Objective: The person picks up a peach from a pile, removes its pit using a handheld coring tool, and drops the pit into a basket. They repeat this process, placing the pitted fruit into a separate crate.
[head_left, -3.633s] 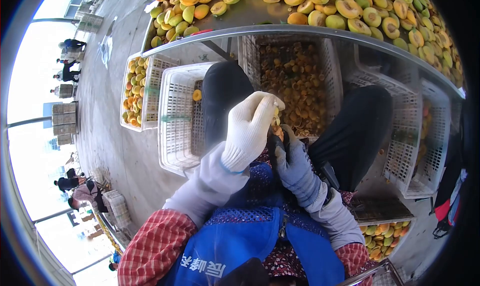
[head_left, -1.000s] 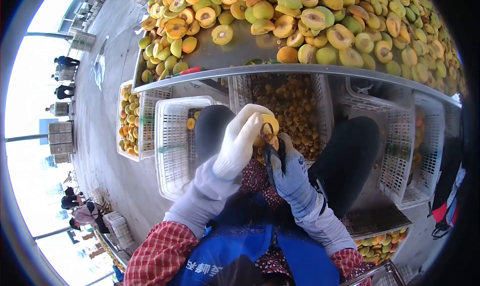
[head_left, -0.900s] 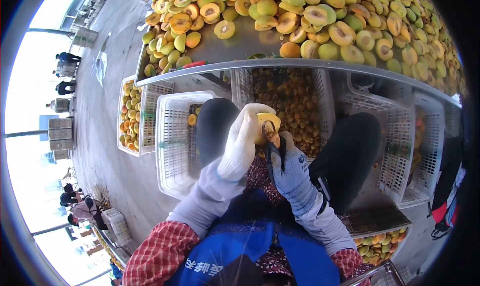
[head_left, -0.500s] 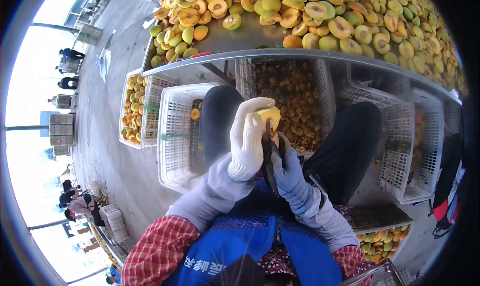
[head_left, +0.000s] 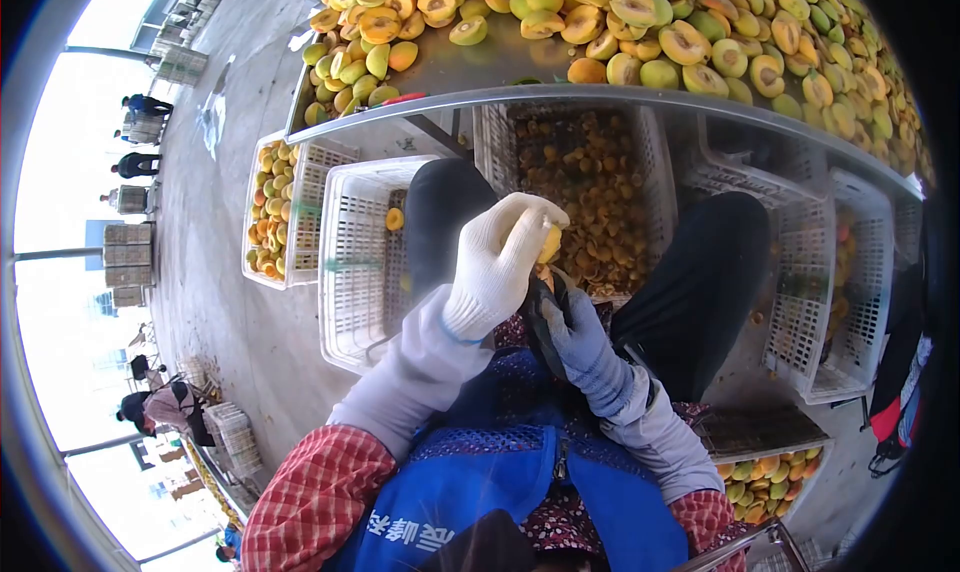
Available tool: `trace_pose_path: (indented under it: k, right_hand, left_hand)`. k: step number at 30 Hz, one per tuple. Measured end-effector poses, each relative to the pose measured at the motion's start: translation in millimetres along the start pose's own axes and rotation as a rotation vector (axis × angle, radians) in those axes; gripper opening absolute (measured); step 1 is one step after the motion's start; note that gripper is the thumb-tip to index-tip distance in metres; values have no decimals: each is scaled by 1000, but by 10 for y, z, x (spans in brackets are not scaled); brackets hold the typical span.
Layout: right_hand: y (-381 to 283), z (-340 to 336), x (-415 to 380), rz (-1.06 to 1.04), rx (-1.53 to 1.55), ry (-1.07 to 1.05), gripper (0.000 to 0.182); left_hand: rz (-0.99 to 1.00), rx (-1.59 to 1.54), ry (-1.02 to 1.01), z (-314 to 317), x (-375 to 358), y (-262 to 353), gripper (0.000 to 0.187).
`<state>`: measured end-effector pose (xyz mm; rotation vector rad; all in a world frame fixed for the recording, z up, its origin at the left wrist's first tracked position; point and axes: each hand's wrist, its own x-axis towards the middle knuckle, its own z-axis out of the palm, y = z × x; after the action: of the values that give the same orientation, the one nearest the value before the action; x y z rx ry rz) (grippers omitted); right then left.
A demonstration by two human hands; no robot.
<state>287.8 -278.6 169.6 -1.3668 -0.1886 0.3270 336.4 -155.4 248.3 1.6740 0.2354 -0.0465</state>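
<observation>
My left hand [head_left: 503, 257], in a white knit glove, is closed around a yellow peach [head_left: 550, 244]; most of the fruit is hidden behind the fingers. Just below it, my right hand [head_left: 580, 337], in a grey-blue glove with dark fingertips, grips a dark-handled pitting tool [head_left: 543, 332]. Its tip is hard to make out near the fruit. Both hands are close together above my lap. Beneath them, between my knees, a crate [head_left: 655, 172] holds many brown pits and scraps.
A metal table [head_left: 450, 67] piled with halved peaches [head_left: 685, 44] stands in front. At left are a white crate [head_left: 340, 272] with a few peaches and a fuller crate [head_left: 270, 207]. More crates [head_left: 800, 292] stand at right. Other people [head_left: 165, 407] work far left.
My left hand has rolled over the peach, covering more of it. The tool, seen across the fruit before, has dropped lower with my right hand.
</observation>
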Motion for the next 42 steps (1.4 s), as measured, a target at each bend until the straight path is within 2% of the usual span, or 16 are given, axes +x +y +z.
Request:
trace_pose_path:
  k: [4, 6, 12, 18, 19, 22, 24, 26, 28, 31, 33, 34, 37, 39, 40, 42]
  right_hand:
    - [-243, -72, 9, 518, 803, -183, 29]
    - [-446, -296, 131, 803, 1130, -546, 35]
    - [-329, -194, 93, 849, 1773, -661, 49]
    - [-112, -99, 127, 849, 1856, -709, 49]
    - [-106, -99, 157, 757, 1860, -750, 49]
    - [-86, -191, 259, 656, 1817, -702, 49]
    - [109, -226, 251, 779, 1819, -582, 49]
    - [105, -261, 267, 784, 1786, -622, 49]
    - [39, -339, 296, 801, 1623, -626, 46]
    - [-129, -332, 344, 700, 1509, -661, 48]
    - [-152, -301, 394, 719, 1461, -617, 50]
    - [-128, -294, 435, 772, 1427, -554, 50]
    - [101, -296, 550, 768, 1562, -437, 51]
    - [132, -331, 634, 708, 1669, -398, 52]
    - [199, -344, 647, 723, 1750, -395, 52]
    - [303, -372, 680, 741, 1511, -298, 46]
  left_hand:
    - [191, 117, -73, -2, 11, 94, 31]
    - [310, 182, -141, -23, 42, 143, 30]
    - [-77, -228, -281, 6, 97, -7, 37]
    - [-473, -518, 6, 11, 4, -122, 43]
    - [-613, -792, 111, -4, 3, -79, 43]
    - [-640, -704, 406, -193, 51, -80, 42]
    - [-335, -597, 286, -673, -32, -138, 40]
    - [-87, -57, 447, -1030, 29, 8, 32]
    - [-394, 1235, 374, -1555, 207, -20, 30]
    - [36, 1126, 484, -1504, 692, 17, 32]
    - [144, 947, 303, -1289, 1239, 133, 39]
    - [-27, 839, 348, -1279, 1703, 56, 39]
    - [-42, 848, 523, -1414, 2957, -421, 68]
    - [-106, 580, 316, -1386, 3240, -557, 79]
    - [-29, 790, 268, -1395, 3367, -659, 72]
    - [-69, 589, 95, -1250, 3269, -511, 67]
